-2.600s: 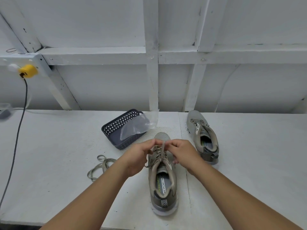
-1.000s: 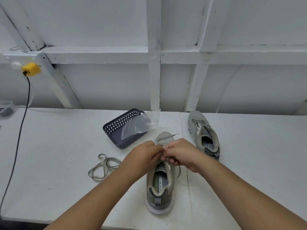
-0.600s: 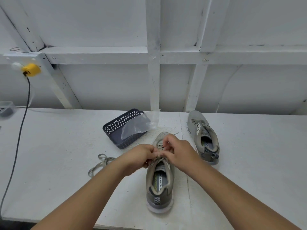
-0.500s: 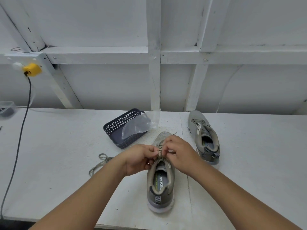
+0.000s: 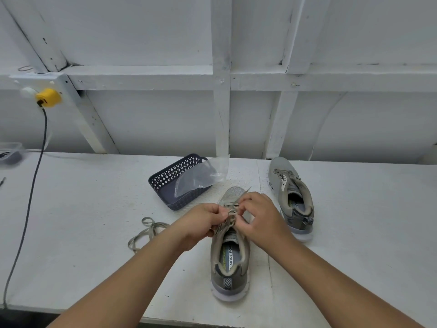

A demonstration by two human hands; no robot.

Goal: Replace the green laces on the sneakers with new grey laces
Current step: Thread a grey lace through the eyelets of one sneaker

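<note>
The near sneaker (image 5: 230, 245) lies on the white table (image 5: 82, 221) straight in front of the person, long axis running from 6 to 12 o'clock, heel toward them and toe pointing at the back wall (image 5: 142, 39). Both hands meet over its eyelets. The left hand (image 5: 203, 223) has its fingers curled in, pinching the lace (image 5: 233, 213) on the sneaker's 9 o'clock side; the right hand (image 5: 257, 218) pinches the same lace from the 3 o'clock side, with a lace tip sticking out toward 12 above the fingers. Its colour reads as pale grey-tan, and I cannot say more than that.

The second sneaker (image 5: 290, 197) sits at about 2 o'clock from the first, just apart from it, toe toward 11 o'clock and heel toward 5. A loose lace (image 5: 147, 230) lies in loops at 9 o'clock, partly under the left forearm. At 11 o'clock a dark perforated basket (image 5: 175, 183) rests with a clear plastic bag (image 5: 203, 178) spilling out of it toward the wall.

Open tabletop stretches wide to 3 o'clock and 9 o'clock; the front edge runs close below the near heel. A black cable (image 5: 28, 204) drops from a yellow plug (image 5: 48, 98) at the far left and trails across the table. The wall is white-painted boards and framing.
</note>
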